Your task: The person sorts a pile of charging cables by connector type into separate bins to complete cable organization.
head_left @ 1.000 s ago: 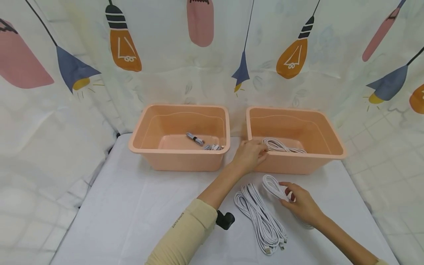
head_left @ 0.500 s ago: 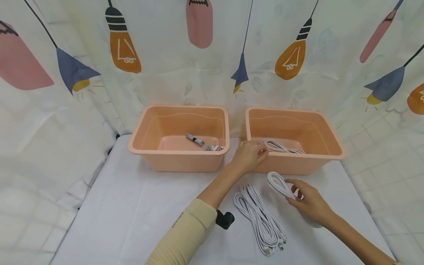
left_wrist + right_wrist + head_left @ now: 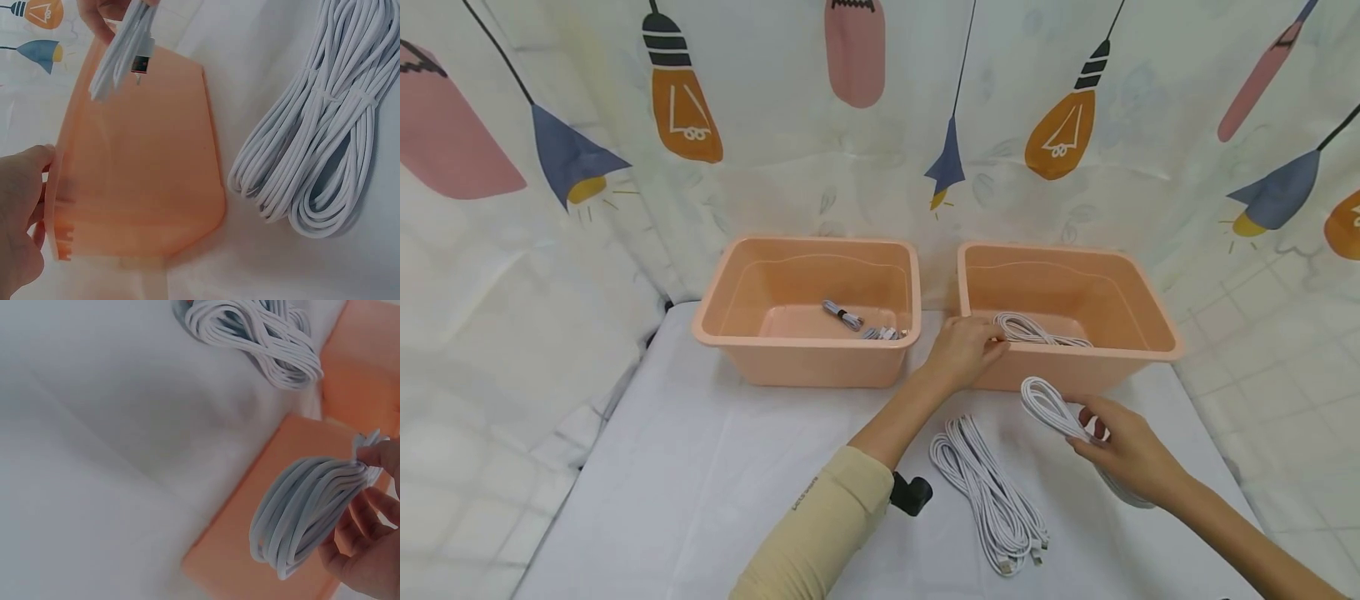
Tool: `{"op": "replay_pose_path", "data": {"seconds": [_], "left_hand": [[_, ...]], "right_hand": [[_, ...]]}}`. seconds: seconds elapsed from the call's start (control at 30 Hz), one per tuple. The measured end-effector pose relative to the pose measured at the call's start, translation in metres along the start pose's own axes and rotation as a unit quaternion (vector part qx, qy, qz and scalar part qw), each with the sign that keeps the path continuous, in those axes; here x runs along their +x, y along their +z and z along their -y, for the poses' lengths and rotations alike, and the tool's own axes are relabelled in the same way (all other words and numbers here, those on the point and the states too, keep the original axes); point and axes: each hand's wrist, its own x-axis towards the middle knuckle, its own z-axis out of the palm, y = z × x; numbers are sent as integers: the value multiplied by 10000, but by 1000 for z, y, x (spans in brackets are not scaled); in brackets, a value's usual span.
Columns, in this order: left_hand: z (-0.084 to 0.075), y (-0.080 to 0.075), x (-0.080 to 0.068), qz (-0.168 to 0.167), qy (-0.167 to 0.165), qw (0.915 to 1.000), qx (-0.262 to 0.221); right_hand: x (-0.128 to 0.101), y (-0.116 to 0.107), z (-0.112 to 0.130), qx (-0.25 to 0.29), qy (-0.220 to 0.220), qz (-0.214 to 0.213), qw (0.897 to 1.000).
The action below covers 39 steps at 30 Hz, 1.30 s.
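A bundled white USB cable (image 3: pixel 1049 407) is gripped by my right hand (image 3: pixel 1123 450), held just in front of the right peach bin (image 3: pixel 1075 372). In the right wrist view the thumb pinches the bundle's tied middle, and its loops (image 3: pixel 294 519) fan out from the fingers. A USB plug (image 3: pixel 141 64) dangles from it in the left wrist view. My left hand (image 3: pixel 964 354) holds the bin's rim near its front left corner, fingers hooked behind the edge. Inside that bin lies another white cable bundle (image 3: pixel 1037 330).
Several white cable bundles (image 3: pixel 988 492) lie on the white-covered table (image 3: pixel 700 483) between my arms. The left peach bin (image 3: pixel 812 364) holds a short grey cable (image 3: pixel 842 314) with a black tie and another small cable (image 3: pixel 883 333). A printed curtain (image 3: pixel 880 183) hangs behind.
My right hand has moved to the right and slightly farther away with the white cable bundle, shifting from beside the table bundles toward the right bin. My left hand has stayed on the rim.
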Motion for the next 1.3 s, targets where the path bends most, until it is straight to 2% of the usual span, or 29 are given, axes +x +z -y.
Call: {"op": "replay_pose_path", "data": {"seconds": [0.3, 0.63, 0.97, 1.3], "left_hand": [[-1, -1, 1, 60, -48, 10000, -27], [-1, -2, 0, 13, -37, 10000, 39], [-1, -2, 1, 42, -15, 9999, 106], [0, -1, 3, 97, -33, 9999, 116]], "right_hand": [[10, -21, 3, -125, -247, -113, 9996], [29, -43, 8, -289, -184, 49, 9994], [56, -63, 4, -446, -147, 150, 9988], [88, -81, -11, -668, -165, 165, 9975]]}}
